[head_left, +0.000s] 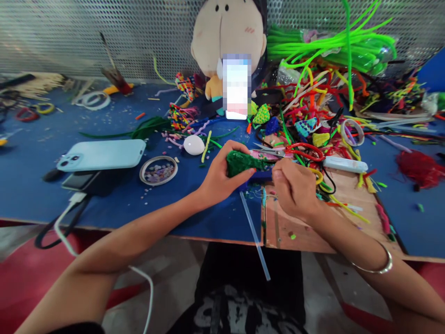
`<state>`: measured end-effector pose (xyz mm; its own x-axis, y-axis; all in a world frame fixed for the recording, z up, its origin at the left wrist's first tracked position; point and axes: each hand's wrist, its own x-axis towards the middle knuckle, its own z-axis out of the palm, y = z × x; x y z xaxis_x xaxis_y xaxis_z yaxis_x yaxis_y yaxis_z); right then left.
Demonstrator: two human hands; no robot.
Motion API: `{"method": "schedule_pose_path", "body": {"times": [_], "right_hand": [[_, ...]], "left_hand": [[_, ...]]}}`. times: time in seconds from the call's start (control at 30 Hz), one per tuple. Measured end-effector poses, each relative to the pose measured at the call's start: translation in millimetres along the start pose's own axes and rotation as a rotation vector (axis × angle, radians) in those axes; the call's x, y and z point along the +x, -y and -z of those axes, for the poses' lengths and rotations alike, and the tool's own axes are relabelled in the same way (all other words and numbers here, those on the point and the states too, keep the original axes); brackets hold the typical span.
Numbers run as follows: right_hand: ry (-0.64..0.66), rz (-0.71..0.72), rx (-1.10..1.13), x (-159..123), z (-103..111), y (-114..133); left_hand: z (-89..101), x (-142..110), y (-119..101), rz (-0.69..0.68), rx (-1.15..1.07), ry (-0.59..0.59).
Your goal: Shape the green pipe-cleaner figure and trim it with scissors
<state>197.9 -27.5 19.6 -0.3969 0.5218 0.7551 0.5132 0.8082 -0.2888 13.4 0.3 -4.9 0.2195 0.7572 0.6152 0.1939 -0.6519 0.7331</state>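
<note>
My left hand [222, 174] is closed around a dark green fuzzy bundle [239, 162], which looks like bent pipe cleaners. Its narrow, twisted end points right, toward my right hand [295, 188]. That hand is curled into a fist close to the tip, and whatever its fingers pinch is hidden. Just beyond both hands lie scissors [304, 150] with red handles, their blades apart and pointing left. A translucent glue stick [255, 236] juts over the table's front edge below my left hand.
A phone [238, 88] leans upright against a plush doll [225, 32]. Left are a light blue phone [104, 154], a dish of sequins [158, 170] and a white egg-shaped object [193, 145]. Tangled pipe cleaners [323, 88] and a wooden board [313, 232] occupy the right.
</note>
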Motion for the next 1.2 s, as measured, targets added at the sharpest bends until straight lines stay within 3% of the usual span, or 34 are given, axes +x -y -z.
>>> {"method": "schedule_pose_path", "body": {"times": [0.1,0.43,0.67,0.97,1.2], "right_hand": [[0.009,0.086,-0.05,1,-2,-2],[-0.129,0.133,-0.145,-1,-6,-1],[-0.071,0.197,-0.219,2,-10,-8],[-0.032,0.139,-0.096,0,-17,-8],[-0.089,0.09,0.082,-3,-7,-2]], "left_hand": [[0.7,-1,-2,-0.059,0.036,0.012],[-1.4,-4,-5,-0.074,0.045,0.089],[-4.1,-5,-3,-0.111,0.088,0.089],[-4.1,-6,-8,-0.063,0.035,0.14],[-1.8,-3,-2,0.026,-0.019,0.055]]}}
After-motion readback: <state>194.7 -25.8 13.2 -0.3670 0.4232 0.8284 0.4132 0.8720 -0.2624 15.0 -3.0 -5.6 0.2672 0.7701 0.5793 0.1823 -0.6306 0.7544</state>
